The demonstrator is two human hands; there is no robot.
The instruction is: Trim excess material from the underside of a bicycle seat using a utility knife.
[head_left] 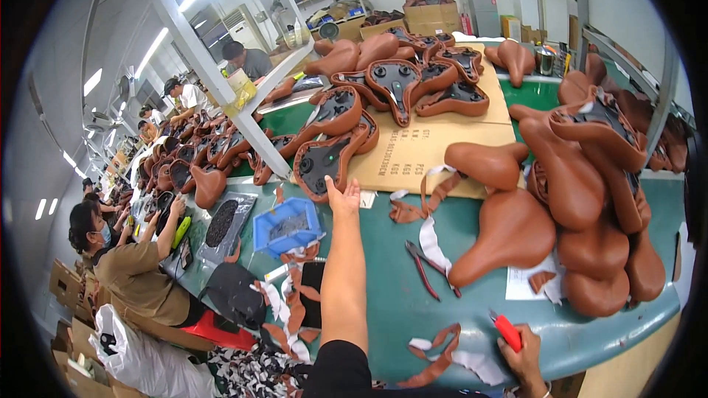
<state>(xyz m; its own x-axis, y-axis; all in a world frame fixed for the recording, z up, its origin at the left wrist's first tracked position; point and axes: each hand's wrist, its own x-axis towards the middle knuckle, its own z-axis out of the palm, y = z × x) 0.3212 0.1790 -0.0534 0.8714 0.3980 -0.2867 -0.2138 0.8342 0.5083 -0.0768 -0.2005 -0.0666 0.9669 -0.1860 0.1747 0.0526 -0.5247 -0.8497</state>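
My left hand (344, 197) reaches forward with its fingers spread, at the near edge of a brown bicycle saddle (322, 164) lying underside up. Its thumb meets or overlaps the saddle's rim; whether it touches I cannot tell. At the lower right my right hand (525, 360) is closed round a red-handled cutter (508, 332), its small tip pointing up and left. Beside that hand lie curled brown and white trimmings (441, 361). A smooth brown saddle (505, 234) rests top up further in, with red-handled pliers (426, 271) to its left.
Saddles pile up at the right (590, 250) and on a cardboard sheet (472, 140). A blue bin (287, 225) of small parts, a black cap (234, 295) and a dark phone-like slab (312, 295) lie left of my forearm. A masked co-worker (140, 273) sits at the left; a metal post (221, 88) rises beyond.
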